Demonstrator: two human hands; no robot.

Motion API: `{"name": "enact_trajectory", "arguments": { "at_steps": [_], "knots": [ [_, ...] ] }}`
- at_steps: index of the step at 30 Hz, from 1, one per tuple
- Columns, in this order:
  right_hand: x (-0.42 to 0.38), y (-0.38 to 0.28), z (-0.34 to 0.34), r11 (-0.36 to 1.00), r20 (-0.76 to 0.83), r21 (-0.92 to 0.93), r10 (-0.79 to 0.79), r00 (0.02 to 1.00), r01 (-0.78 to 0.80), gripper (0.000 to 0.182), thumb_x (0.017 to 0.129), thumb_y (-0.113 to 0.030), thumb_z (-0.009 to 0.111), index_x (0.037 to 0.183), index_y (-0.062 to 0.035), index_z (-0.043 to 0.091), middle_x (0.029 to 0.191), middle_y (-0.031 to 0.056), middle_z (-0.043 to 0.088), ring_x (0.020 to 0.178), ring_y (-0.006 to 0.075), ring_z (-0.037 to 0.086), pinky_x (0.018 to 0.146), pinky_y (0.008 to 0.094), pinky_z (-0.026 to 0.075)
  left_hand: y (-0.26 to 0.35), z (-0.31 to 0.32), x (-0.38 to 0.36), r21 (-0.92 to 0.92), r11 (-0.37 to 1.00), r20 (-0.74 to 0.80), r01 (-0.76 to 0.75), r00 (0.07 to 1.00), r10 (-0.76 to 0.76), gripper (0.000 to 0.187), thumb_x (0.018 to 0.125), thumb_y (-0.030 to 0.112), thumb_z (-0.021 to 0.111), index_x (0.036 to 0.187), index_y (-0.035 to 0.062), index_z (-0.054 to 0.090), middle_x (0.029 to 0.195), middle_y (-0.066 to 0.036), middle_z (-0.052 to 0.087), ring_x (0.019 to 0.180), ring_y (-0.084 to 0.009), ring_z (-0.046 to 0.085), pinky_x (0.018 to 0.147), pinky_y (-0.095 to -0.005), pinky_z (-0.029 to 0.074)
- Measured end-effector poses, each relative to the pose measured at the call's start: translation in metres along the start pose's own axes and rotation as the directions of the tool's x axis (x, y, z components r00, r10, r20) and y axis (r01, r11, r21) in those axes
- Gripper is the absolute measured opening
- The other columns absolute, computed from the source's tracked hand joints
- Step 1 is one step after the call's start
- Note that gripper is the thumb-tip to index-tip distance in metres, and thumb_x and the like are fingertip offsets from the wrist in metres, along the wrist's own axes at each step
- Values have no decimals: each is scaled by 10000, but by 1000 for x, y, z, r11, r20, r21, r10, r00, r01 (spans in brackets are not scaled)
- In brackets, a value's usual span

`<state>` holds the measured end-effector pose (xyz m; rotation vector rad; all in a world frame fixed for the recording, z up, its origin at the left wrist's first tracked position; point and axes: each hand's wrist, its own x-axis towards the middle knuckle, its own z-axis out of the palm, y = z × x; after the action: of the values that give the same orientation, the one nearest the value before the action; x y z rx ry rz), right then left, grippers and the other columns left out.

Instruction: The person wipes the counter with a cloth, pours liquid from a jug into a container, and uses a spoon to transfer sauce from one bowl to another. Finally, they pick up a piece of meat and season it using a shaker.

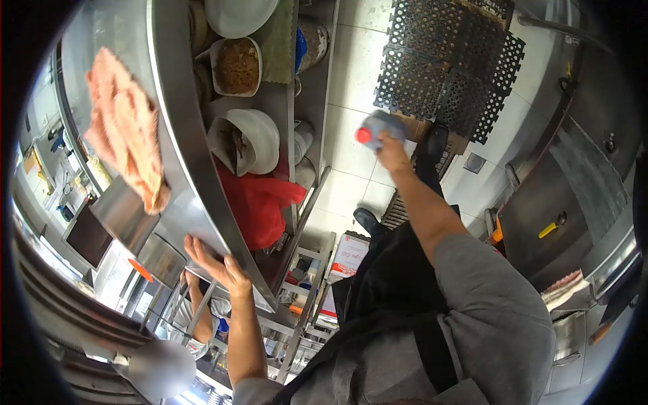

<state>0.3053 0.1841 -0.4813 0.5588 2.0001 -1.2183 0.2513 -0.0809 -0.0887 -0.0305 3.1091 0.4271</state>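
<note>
My right hand [393, 152] is closed on a grey plastic jug [386, 124] with a red cap. The jug hangs low over the tiled floor and is slightly blurred, so its handle is hard to make out. My left hand [217, 265] lies flat near the end of a stainless steel counter [192, 158], fingers spread and thumb apart, holding nothing. Farther along that counter rests a crumpled orange cloth [125, 128].
Below the counter, shelves carry a tub of brown food [237, 66], white containers [256, 138] and a red cloth [253, 206]. Black perforated mats [445, 61] cover part of the floor beside a drain grate [397, 209]. Another person's arm [200, 314] shows beyond the counter.
</note>
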Motion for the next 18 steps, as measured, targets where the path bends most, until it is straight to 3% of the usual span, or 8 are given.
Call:
{"name": "enact_trajectory", "arguments": {
  "at_steps": [6, 9, 10, 12, 15, 16, 17, 18],
  "knots": [
    [43, -120, 85, 976, 209, 148, -189, 959, 160, 338, 789, -49, 611, 1107, -49, 498, 964, 281, 631, 941, 439, 606, 830, 500, 485, 1, 0, 3, 88, 996, 8, 0, 1000, -1, 716, 931, 491, 361, 1428, -15, 257, 1487, -275, 211, 1398, -414, 173, 1126, -553, 125],
    [62, -155, 121, 970, 153, 82, -237, 959, 227, 268, 776, -32, 573, 1044, -27, 562, 910, 229, 660, 923, 411, 626, 813, 474, 509, -3, 1, 0, 112, 994, 18, 10, 1000, -12, 721, 931, 502, 342, 1436, -6, 255, 1490, -266, 214, 1401, -411, 170, 1126, -555, 118],
    [78, -149, 144, 969, 159, 86, -242, 957, 231, 268, 776, -32, 573, 1044, -27, 562, 910, 229, 660, 923, 411, 626, 813, 474, 509, -5, 0, -2, 106, 994, 10, 21, 1000, -22, 725, 931, 507, 335, 1441, -1, 251, 1495, -260, 210, 1405, -408, 164, 1128, -556, 113],
    [118, -132, 204, 833, 163, -118, -521, 838, 541, 202, 746, -19, 585, 940, -44, 638, 919, 187, 679, 908, 364, 652, 746, 430, 533, -11, -5, -16, 139, 989, -20, 52, 999, -50, 729, 928, 510, 339, 1443, 2, 251, 1497, -258, 208, 1409, -406, 155, 1129, -552, 111],
    [137, -135, 216, 861, 262, -104, -459, 849, 498, 142, 749, -58, 570, 823, -87, 688, 1018, 164, 673, 936, 298, 660, 737, 382, 529, -14, -5, -28, 176, 982, -16, 63, 998, -61, 788, 944, 583, 305, 1457, -7, 212, 1506, -212, 226, 1394, -333, 226, 1132, -483, 152],
    [135, -124, 212, 855, 335, 24, -496, 801, 518, 249, 860, -133, 523, 1043, -37, 663, 1037, 201, 664, 1042, 331, 622, 859, 384, 498, -18, -7, -40, 83, 991, -40, 109, 994, -106, 795, 940, 587, 319, 1456, -8, 212, 1503, -211, 235, 1387, -329, 243, 1125, -481, 177],
    [132, -128, 218, 854, 338, 30, -498, 798, 520, 249, 860, -133, 523, 1043, -37, 663, 1037, 201, 664, 1042, 331, 622, 859, 384, 498, -23, -9, -49, -12, 988, -58, 151, 987, -151, 801, 937, 591, 334, 1455, -8, 213, 1499, -210, 243, 1380, -325, 259, 1118, -479, 202],
    [129, -129, 227, 832, 269, 520, -375, 887, 194, 308, 911, -255, 481, 1131, -89, 618, 1104, 150, 648, 1052, 293, 609, 867, 396, 487, -26, -8, -53, -7, 988, -60, 156, 986, -156, 801, 937, 591, 334, 1455, -8, 213, 1499, -210, 243, 1380, -325, 259, 1118, -479, 202]
  ]
}}
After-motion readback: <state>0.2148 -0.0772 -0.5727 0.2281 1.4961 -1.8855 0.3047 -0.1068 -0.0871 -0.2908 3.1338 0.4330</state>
